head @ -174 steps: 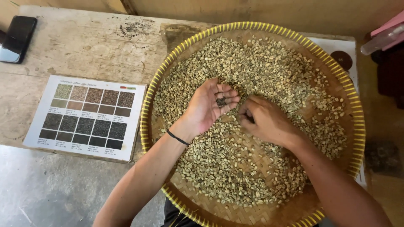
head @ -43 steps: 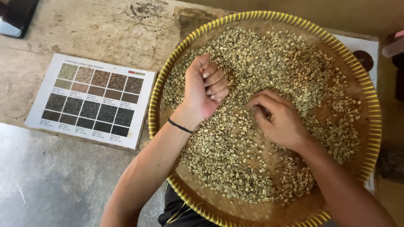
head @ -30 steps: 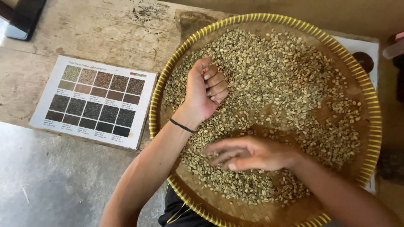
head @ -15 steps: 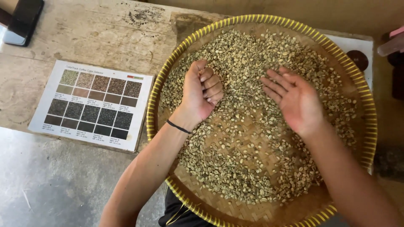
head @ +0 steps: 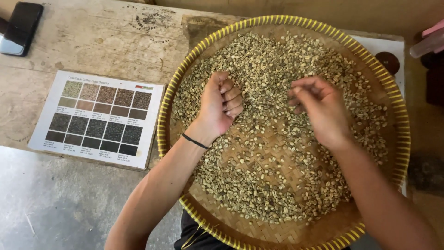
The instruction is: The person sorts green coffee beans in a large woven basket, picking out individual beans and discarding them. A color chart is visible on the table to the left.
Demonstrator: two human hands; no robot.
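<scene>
I see one round woven bamboo tray with a yellow rim (head: pixel 167 106) on the wooden table (head: pixel 101 41), heaped pale green coffee beans (head: pixel 273 78) inside, my left hand (head: pixel 218 107) clenched in a fist on them, my right hand (head: pixel 321 111) above with fingertips pinched, contents unclear, one printed colour chart card (head: pixel 99 118) beside, one black phone (head: pixel 22 25) top left

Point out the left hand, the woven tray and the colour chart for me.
left hand (head: pixel 217 109), head view, back of the fist.
woven tray (head: pixel 400 134), head view, yellow rim.
colour chart (head: pixel 99 118), head view, middle swatches.

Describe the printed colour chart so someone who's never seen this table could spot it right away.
Find the big round woven tray with the yellow rim. Just left of it, flat on the worn wooden table, lies the chart: a white card with a grid of brown-to-black squares, unlike the plain dark phone farther away.
</scene>
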